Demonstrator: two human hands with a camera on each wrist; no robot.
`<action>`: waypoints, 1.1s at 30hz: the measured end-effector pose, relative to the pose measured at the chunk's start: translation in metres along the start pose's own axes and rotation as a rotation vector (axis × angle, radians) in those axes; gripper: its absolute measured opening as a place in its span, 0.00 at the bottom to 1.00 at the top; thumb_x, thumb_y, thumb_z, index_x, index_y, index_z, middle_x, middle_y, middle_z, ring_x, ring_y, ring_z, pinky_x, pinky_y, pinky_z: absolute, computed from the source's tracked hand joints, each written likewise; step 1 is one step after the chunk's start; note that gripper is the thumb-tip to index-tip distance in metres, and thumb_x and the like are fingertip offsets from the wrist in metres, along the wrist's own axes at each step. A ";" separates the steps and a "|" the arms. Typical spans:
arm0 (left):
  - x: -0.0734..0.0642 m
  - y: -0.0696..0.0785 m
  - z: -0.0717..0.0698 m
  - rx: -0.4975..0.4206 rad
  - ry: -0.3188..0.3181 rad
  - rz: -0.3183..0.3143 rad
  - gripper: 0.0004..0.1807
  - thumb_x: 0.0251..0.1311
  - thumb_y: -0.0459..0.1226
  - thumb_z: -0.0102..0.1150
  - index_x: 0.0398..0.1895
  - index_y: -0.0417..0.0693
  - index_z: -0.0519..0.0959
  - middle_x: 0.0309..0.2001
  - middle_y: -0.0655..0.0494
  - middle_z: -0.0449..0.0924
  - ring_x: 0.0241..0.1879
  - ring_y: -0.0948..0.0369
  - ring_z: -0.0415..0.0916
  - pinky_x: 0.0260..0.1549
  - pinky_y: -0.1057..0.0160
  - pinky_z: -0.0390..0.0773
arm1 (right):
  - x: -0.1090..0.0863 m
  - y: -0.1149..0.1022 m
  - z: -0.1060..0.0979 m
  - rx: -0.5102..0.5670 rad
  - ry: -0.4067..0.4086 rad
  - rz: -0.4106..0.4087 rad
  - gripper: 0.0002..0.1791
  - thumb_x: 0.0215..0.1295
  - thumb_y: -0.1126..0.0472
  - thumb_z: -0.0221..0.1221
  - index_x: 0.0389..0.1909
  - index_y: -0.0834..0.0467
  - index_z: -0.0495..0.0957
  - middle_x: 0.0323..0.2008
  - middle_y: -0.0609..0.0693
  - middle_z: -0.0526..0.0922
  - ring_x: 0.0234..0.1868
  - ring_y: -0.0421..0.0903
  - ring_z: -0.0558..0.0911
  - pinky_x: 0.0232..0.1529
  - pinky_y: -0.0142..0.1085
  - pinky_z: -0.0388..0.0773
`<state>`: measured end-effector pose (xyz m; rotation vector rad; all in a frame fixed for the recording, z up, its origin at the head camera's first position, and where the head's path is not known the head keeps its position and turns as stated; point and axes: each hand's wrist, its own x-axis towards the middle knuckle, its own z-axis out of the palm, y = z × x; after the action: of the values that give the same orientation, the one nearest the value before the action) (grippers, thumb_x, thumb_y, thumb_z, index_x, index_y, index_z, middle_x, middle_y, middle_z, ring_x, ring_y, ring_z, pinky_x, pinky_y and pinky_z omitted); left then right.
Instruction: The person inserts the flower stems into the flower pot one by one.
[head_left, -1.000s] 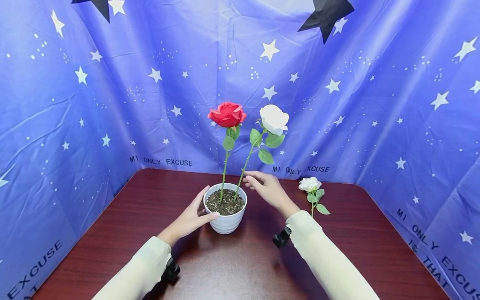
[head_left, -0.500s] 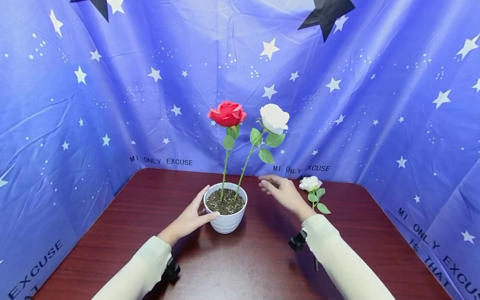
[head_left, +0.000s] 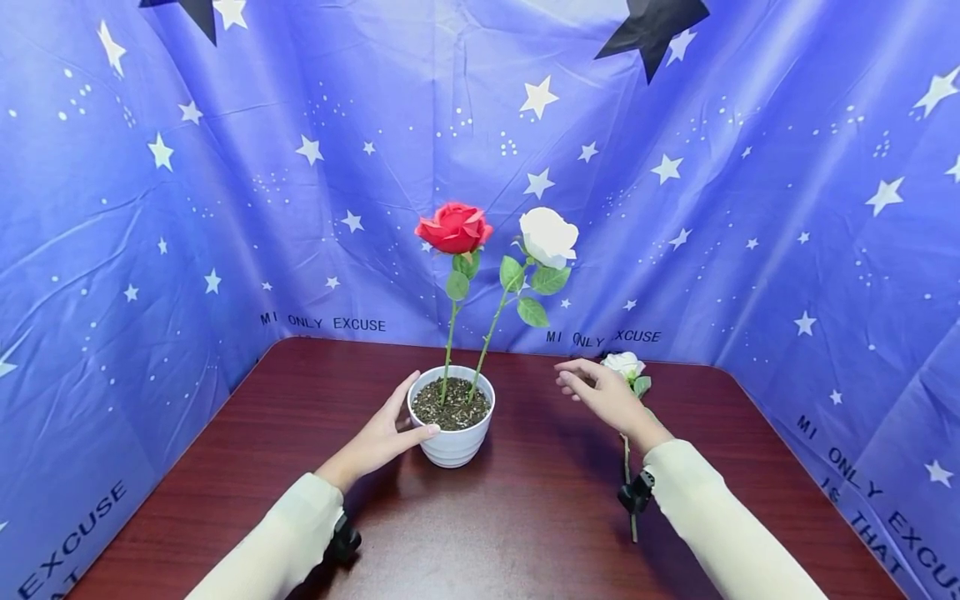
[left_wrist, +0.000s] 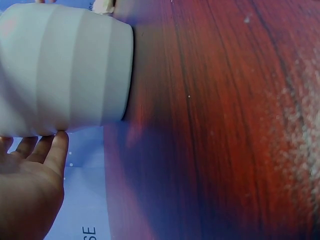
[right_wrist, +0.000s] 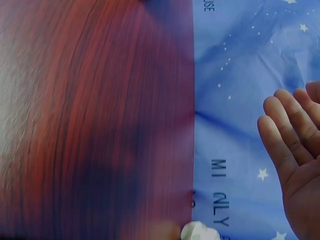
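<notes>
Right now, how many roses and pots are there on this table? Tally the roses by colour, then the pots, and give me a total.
Red rose: 1, standing in the pot
White roses: 2, one standing in the pot, one lying on the table
Pot: 1
Total: 4

The sleeves (head_left: pixel 270 542), lower left and lower right in the frame, were pale cream; beside each cuff (head_left: pixel 326 496) was a black device (head_left: pixel 345 540).
</notes>
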<state>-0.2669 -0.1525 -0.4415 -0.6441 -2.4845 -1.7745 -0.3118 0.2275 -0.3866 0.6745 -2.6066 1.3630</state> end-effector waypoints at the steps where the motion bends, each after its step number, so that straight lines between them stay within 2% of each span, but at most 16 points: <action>1: 0.000 0.000 0.000 0.000 0.000 0.000 0.52 0.61 0.41 0.70 0.81 0.52 0.46 0.78 0.46 0.50 0.72 0.48 0.57 0.67 0.44 0.64 | -0.002 0.001 -0.002 -0.002 0.003 0.006 0.16 0.77 0.58 0.54 0.57 0.63 0.79 0.43 0.56 0.87 0.45 0.57 0.86 0.45 0.50 0.84; 5: 0.000 -0.001 0.000 -0.004 -0.002 -0.001 0.52 0.61 0.41 0.70 0.81 0.52 0.46 0.78 0.46 0.50 0.72 0.47 0.57 0.67 0.43 0.63 | -0.008 0.008 -0.009 -0.006 -0.002 0.015 0.17 0.77 0.58 0.54 0.57 0.65 0.79 0.42 0.56 0.86 0.45 0.59 0.85 0.45 0.50 0.84; 12: -0.001 0.000 0.000 -0.011 -0.002 -0.003 0.52 0.61 0.41 0.70 0.81 0.53 0.45 0.78 0.46 0.49 0.72 0.46 0.56 0.68 0.44 0.63 | -0.023 0.023 -0.021 -0.045 -0.011 0.045 0.18 0.76 0.57 0.56 0.57 0.64 0.79 0.41 0.55 0.86 0.43 0.55 0.86 0.40 0.43 0.85; 21: -0.001 0.001 0.000 -0.011 -0.004 -0.004 0.53 0.61 0.42 0.70 0.81 0.52 0.45 0.78 0.45 0.50 0.72 0.45 0.57 0.68 0.44 0.63 | -0.045 0.043 -0.037 -0.085 -0.005 0.124 0.19 0.75 0.55 0.57 0.57 0.64 0.80 0.43 0.61 0.86 0.40 0.53 0.87 0.36 0.38 0.86; 27: -0.002 0.000 0.001 -0.015 -0.002 0.003 0.52 0.62 0.40 0.69 0.81 0.51 0.45 0.78 0.44 0.49 0.72 0.44 0.56 0.68 0.43 0.62 | -0.057 0.058 -0.044 -0.077 0.003 0.173 0.19 0.76 0.58 0.56 0.57 0.68 0.78 0.42 0.64 0.86 0.38 0.52 0.87 0.36 0.38 0.86; 33: -0.002 0.001 0.000 -0.019 -0.002 -0.012 0.52 0.61 0.41 0.70 0.81 0.54 0.45 0.78 0.46 0.49 0.73 0.45 0.55 0.68 0.44 0.62 | -0.069 0.071 -0.050 -0.083 0.010 0.221 0.18 0.75 0.61 0.56 0.56 0.71 0.77 0.42 0.62 0.86 0.37 0.51 0.87 0.34 0.36 0.85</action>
<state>-0.2651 -0.1526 -0.4412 -0.6338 -2.4810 -1.8051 -0.2860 0.3257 -0.4323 0.3767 -2.7802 1.2984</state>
